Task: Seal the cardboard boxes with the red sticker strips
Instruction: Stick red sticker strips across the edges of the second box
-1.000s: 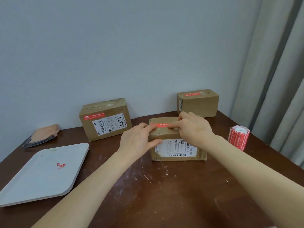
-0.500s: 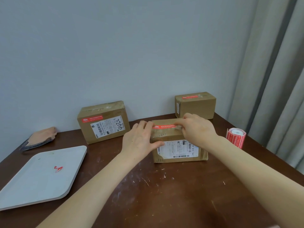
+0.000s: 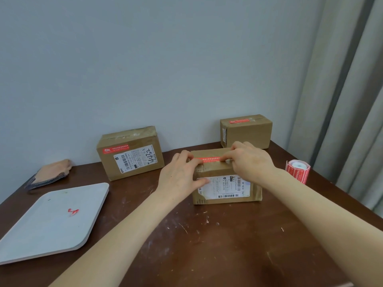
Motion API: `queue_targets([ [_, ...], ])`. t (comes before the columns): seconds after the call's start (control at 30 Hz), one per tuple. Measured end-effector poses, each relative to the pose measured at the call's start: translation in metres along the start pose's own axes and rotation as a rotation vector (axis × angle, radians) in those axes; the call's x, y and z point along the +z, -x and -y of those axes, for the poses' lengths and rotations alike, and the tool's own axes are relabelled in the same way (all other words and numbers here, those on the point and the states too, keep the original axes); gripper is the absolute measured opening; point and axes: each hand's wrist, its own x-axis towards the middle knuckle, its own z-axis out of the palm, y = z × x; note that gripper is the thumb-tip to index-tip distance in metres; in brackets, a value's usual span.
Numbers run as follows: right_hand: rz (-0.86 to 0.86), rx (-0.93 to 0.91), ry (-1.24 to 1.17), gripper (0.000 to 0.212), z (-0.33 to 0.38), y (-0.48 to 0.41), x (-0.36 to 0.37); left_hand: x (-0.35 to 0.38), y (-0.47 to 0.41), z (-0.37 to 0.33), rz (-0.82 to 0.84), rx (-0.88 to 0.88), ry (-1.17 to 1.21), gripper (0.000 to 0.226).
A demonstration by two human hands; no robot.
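Where the hands meet: on top of the near cardboard box (image 3: 226, 183), a brown oblong carton with a white shipping label on its front, standing at mid-table.
Red sticker strip (image 3: 210, 160): a narrow red paper band with white print, lying lengthwise along that box's top near the front edge, both ends under fingers.
Left hand (image 3: 180, 177): fingers laid over the top at the strip's left end, thumb pressed on the front label; between them it holds the box's upper left edge.
Right hand (image 3: 250, 162): fingers bent down, tips on the strip's right end; the thumb is hidden, so I cannot tell whether it pinches or only presses.
Back left box (image 3: 130, 160): brown cardboard by the wall, with a red sticker and a white label marked "4432" on its front.
Back right box (image 3: 246, 133): smaller brown cardboard in the corner, with a red strip on its top.
Sticker roll (image 3: 298, 171): red, with a white core, at the table's right edge.
White tray (image 3: 41, 230): flat, with rounded corners, front left, with a small red scrap (image 3: 73, 211) on it.
Tan folded cloth (image 3: 49, 172): beyond the tray.
Table (image 3: 207, 245): dark brown wood with pale scuffs.
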Motion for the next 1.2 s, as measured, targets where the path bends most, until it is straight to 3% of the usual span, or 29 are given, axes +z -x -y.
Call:
queue_targets([
  [0.13,-0.022,0.005,0.008,0.038,0.001,0.001,-0.003,-0.001,0.0,0.0,0.007,-0.014,0.017,0.06],
  [0.33,-0.012,-0.113,0.058,0.06,0.015,0.002,0.001,0.0,-0.002,-0.004,-0.01,0.034,-0.021,0.058],
  [0.67,0.019,0.022,0.019,0.039,-0.001,0.0,-0.007,-0.004,-0.001,0.005,-0.008,-0.033,-0.045,0.065],
  [0.83,-0.027,-0.084,0.069,0.058,0.019,0.0,-0.003,-0.002,-0.003,-0.001,-0.026,0.034,-0.027,0.06],
  [1.07,0.012,0.024,0.019,0.039,0.005,-0.003,-0.003,-0.003,-0.004,0.006,-0.005,-0.047,-0.022,0.068],
  [1.2,0.011,-0.032,0.044,0.045,0.013,-0.007,-0.006,-0.002,-0.01,-0.001,-0.017,0.011,-0.048,0.071],
])
